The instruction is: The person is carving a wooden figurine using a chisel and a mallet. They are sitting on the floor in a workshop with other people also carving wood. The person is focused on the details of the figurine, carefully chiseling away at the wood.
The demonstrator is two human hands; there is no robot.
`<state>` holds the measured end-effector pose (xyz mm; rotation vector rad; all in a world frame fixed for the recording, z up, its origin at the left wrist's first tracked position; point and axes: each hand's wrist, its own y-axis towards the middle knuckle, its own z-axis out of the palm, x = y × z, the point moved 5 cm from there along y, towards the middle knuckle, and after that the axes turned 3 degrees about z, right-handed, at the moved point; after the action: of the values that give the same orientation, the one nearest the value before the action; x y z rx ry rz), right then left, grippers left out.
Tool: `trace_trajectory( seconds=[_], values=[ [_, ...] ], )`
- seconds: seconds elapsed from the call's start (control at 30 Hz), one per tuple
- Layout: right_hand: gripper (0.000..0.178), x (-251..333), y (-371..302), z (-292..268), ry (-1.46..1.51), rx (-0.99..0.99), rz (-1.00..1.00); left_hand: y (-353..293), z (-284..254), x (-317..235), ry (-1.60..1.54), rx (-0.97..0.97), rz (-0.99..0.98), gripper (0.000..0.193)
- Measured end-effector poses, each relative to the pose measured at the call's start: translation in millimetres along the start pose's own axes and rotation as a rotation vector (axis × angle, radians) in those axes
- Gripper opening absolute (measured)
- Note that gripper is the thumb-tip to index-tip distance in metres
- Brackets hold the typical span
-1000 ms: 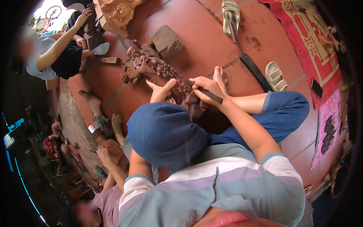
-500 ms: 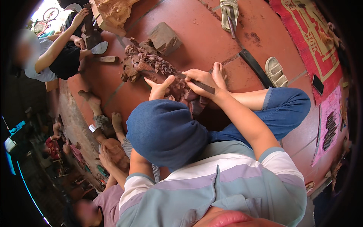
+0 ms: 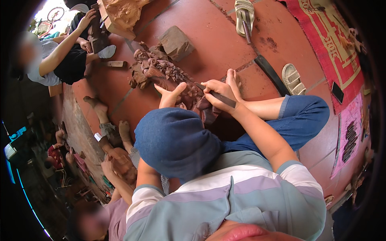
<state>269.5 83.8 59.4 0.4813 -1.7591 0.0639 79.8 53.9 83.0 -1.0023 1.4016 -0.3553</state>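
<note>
A reddish-brown carved wooden figure (image 3: 167, 71) lies on the tiles in front of me, its near end partly hidden by my hands and raised knee. My right hand (image 3: 218, 94) is wrapped round a dark, flat carving chisel (image 3: 223, 99), whose tip points left at the carving. Whether the tip touches the wood, I cannot tell. Against the carving's near side is my left hand (image 3: 171, 95), thumb and a finger spread wide. Its other fingers are hidden behind the blue-clad knee (image 3: 175, 140).
Beyond the carving sits a rough wood block (image 3: 176, 43). A long black blade-like tool (image 3: 270, 73) lies between two sandals (image 3: 294, 79). A phone (image 3: 337, 92) rests on the red mat (image 3: 321, 52). Co-workers sit at left, one near a large carved piece (image 3: 124, 16).
My right hand and the chisel have shifted slightly right and toward me. My left hand stays nearly in place. At lower left, a co-worker's hand has moved a little.
</note>
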Motion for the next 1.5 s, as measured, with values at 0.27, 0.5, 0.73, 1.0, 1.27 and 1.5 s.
trace_trajectory(
  seconds=[0.27, 0.5, 0.73, 1.0, 1.27, 1.5],
  values=[
    [0.014, -8, -3, 1, 0.042, 0.011, 0.021, 19, -3, 9, 0.025, -0.010, 0.084, 0.134],
    [0.009, -13, 12, 8, 0.113, -0.010, 0.067, 9, -2, 2, 0.016, -0.047, 0.011, 0.133],
    [0.008, -2, 18, 8, 0.156, 0.010, 0.201, 6, 1, 3, -0.012, 0.001, 0.025, 0.129],
    [0.006, -57, -33, -46, 0.192, -0.250, 0.209, 1, -3, 1, 0.019, 0.017, 0.067, 0.134],
    [0.016, -81, -29, -28, 0.753, -0.280, 0.191, 18, 5, 16, -0.220, 0.118, 0.351, 0.124],
    [0.009, -66, -36, 4, 0.821, -0.227, 0.685, 7, 2, 29, -0.228, 0.147, 0.242, 0.125]
  ],
)
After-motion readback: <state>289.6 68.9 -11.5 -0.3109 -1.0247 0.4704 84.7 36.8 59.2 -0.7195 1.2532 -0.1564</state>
